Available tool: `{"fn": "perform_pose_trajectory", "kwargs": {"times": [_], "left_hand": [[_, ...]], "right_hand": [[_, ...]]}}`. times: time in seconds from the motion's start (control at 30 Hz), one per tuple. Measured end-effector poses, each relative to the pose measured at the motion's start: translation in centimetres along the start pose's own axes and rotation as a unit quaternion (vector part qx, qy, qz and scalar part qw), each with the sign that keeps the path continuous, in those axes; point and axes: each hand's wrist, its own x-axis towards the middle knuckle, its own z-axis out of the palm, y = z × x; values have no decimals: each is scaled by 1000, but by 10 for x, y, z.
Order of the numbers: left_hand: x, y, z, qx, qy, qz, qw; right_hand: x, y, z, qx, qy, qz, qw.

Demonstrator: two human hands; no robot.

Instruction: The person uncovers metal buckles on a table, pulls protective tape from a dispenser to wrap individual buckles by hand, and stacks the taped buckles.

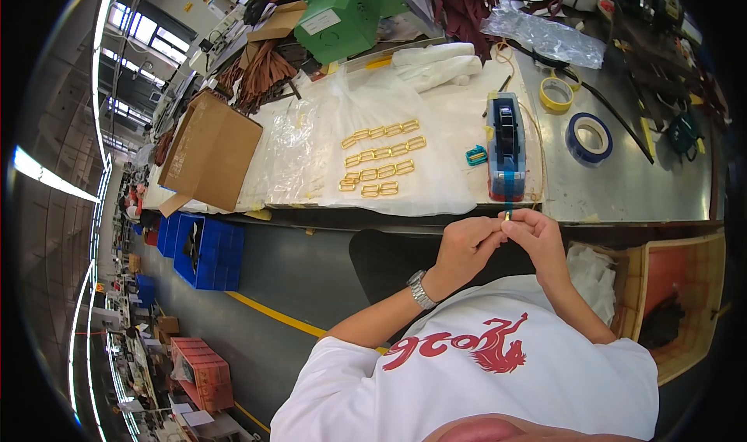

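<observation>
A small gold-coloured piece is located before the front edge of the bench, grasped by the right hand's fingers. The left hand's fingers meet there; whether they also grip it cannot be told. Beyond stands the tape dispenser, with gold-coloured buckles in rows to its left.

At twelve o'clock we see glossy metal buckles; at two, the shiny plastic dispenser; at three, smooth metal tabletop; at ten, a matt cardboard box.
</observation>
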Motion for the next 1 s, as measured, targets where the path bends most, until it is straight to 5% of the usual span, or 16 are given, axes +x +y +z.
{"fn": "perform_pose_trajectory", "kwargs": {"times": [1.0], "left_hand": [[-5,-2,5,-20,9,-18,1000]], "right_hand": [[-1,5,0,12,13,-1,1000]]}}
